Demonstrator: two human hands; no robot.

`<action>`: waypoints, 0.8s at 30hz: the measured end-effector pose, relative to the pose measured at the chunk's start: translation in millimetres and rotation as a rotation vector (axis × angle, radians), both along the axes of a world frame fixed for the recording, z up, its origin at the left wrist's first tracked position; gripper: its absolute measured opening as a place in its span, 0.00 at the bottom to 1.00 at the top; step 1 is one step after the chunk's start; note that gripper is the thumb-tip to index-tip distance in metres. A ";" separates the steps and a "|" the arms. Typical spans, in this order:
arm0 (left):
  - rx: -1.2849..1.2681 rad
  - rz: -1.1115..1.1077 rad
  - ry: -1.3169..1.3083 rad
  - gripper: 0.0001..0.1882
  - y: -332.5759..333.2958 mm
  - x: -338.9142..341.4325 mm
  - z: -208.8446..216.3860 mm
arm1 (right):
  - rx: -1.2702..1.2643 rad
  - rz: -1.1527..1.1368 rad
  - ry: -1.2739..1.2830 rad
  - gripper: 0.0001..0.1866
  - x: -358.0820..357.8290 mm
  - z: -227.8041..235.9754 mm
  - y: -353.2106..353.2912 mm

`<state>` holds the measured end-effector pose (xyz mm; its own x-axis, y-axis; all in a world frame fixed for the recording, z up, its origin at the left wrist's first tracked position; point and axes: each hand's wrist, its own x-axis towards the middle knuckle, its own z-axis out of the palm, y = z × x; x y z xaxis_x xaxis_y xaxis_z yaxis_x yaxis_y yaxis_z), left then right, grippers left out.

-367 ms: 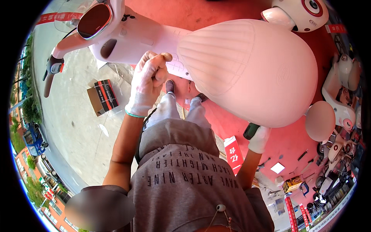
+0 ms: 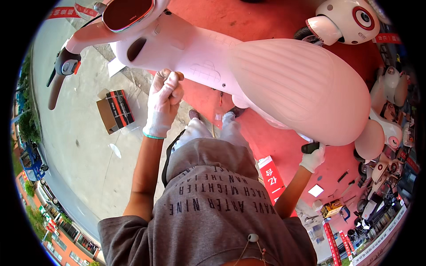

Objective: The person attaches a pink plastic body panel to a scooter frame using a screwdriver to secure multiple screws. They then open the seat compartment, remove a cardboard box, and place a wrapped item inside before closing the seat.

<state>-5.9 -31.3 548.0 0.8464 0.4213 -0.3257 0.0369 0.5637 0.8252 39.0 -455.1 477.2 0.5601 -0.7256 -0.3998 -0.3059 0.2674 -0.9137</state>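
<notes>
A pink scooter stretches across the view in front of me, with its ribbed seat to the right and its handlebar at the upper left. My left hand, in a white glove with brownish fingertips, is closed in a pinch beside the footboard. Whatever lies in that pinch, if anything, is too small to make out. Below the seat's rear, my gloved right hand is wrapped round a dark handheld tool. Only a short, rounded part of the tool shows, and I cannot tell its kind.
An open cardboard box lies on the grey ground at left. Other scooters stand at upper right and along the right edge. Loose tools and a yellow box lie on the red floor at lower right. A red-and-white sign lies near my right arm.
My right hand has moved right and slightly up with the dark tool, which has turned. My left hand sits slightly lower and further left, still pinched. The scooter has shifted in view.
</notes>
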 end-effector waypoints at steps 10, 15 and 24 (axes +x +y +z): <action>-0.305 -0.191 0.318 0.22 85.6 -88.0 -86.8 | -0.098 0.707 0.246 0.14 -109.4 7.3 120.5; -0.664 -0.286 0.096 0.15 78.5 -108.4 -124.1 | -0.051 1.169 0.243 0.09 -107.7 -23.2 195.6; -1.058 -0.260 -0.142 0.21 84.7 -121.5 -122.4 | 0.120 1.340 0.149 0.07 -98.0 22.3 321.7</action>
